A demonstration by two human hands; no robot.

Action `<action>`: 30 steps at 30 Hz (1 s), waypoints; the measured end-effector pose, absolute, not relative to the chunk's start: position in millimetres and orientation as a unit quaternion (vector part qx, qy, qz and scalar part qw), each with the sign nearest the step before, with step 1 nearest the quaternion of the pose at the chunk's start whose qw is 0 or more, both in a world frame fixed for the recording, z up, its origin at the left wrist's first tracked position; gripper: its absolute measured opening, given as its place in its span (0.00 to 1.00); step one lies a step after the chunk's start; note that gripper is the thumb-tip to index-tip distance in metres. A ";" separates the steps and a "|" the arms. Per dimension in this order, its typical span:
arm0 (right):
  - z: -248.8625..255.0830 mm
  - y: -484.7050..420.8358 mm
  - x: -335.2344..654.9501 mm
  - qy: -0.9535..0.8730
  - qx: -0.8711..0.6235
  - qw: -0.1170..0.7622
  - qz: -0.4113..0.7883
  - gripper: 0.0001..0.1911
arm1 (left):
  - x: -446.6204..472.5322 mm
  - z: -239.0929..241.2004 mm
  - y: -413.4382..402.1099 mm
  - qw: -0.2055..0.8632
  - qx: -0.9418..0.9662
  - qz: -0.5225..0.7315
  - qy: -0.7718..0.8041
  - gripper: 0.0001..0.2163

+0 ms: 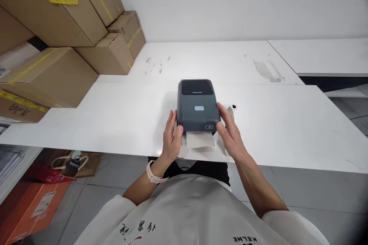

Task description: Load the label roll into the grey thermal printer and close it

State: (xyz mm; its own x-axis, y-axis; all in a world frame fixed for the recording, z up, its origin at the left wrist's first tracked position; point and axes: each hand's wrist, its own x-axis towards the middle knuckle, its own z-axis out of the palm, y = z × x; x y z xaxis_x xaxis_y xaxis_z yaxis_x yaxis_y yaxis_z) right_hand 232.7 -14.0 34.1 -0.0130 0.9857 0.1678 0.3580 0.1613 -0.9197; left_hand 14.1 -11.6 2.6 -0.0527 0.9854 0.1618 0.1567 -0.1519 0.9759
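A dark grey label printer (198, 118) with a black top panel and a light blue button is between my hands on the white table. Blank white label paper (200, 140) sticks out of its front slot. My left hand (171, 139), a pink band on its wrist, grips the printer's left side, thumb at the front corner. On the opposite side my right hand (230, 134) has its fingers along the edge and its thumb at the front right corner. A pale paper strip lies behind the right hand, partly hidden by it.
Cardboard boxes (86, 78) with yellow tape are stacked on the left of the white table (273, 122). A cable hole (234, 106) lies right of the printer. Below on the left stand an orange box (37, 203) and a brown paper bag (90, 162). A white wall rises behind.
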 end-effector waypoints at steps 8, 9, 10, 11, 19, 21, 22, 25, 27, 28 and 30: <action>97.3 105.1 246.1 -0.740 -0.477 0.453 0.141 0.45 | 5.2 70.7 94.5 0.243 0.624 0.504 0.545 0.20; 101.2 129.2 247.4 -0.745 -0.476 0.452 0.120 0.47 | 4.8 72.9 102.8 0.228 0.638 0.445 0.585 0.20; 104.1 153.2 248.9 -0.748 -0.476 0.450 0.107 0.48 | 4.5 73.0 107.8 0.221 0.654 0.377 0.618 0.22; 106.4 175.8 250.5 -0.750 -0.476 0.447 0.100 0.49 | 4.2 71.5 110.0 0.222 0.671 0.304 0.639 0.25; 122.4 187.6 237.9 -0.755 -0.499 0.424 -0.030 0.40 | 10.3 56.4 102.0 0.251 0.704 0.111 0.655 0.32; 121.4 159.5 227.5 -0.791 -0.496 0.358 -0.002 0.30 | 13.6 57.6 104.2 0.240 0.704 0.097 0.662 0.32; 118.5 149.0 222.5 -0.817 -0.488 0.305 0.033 0.25 | 14.9 58.5 105.1 0.234 0.706 0.091 0.662 0.32; 102.0 139.3 208.7 -0.869 -0.470 0.090 0.125 0.24 | 16.5 60.0 106.0 0.224 0.715 0.077 0.657 0.31; 89.0 146.9 200.3 -0.873 -0.465 -0.034 0.145 0.34 | 15.9 59.3 105.5 0.225 0.717 0.078 0.655 0.31; 83.7 152.2 197.0 -0.871 -0.463 -0.074 0.148 0.39 | 15.3 58.4 105.3 0.228 0.716 0.082 0.655 0.31; 78.6 161.4 194.9 -0.867 -0.459 -0.101 0.164 0.46 | 14.0 55.9 105.1 0.233 0.713 0.093 0.655 0.31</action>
State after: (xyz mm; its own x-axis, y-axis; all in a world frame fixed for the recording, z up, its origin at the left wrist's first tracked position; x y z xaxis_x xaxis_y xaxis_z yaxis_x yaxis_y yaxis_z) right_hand 194.9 161.4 78.6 -0.5577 0.7633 -0.3261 0.8297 0.5246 -0.1911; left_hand 14.0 105.1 55.9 0.1259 0.9769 -0.1724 0.8905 -0.0347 0.4537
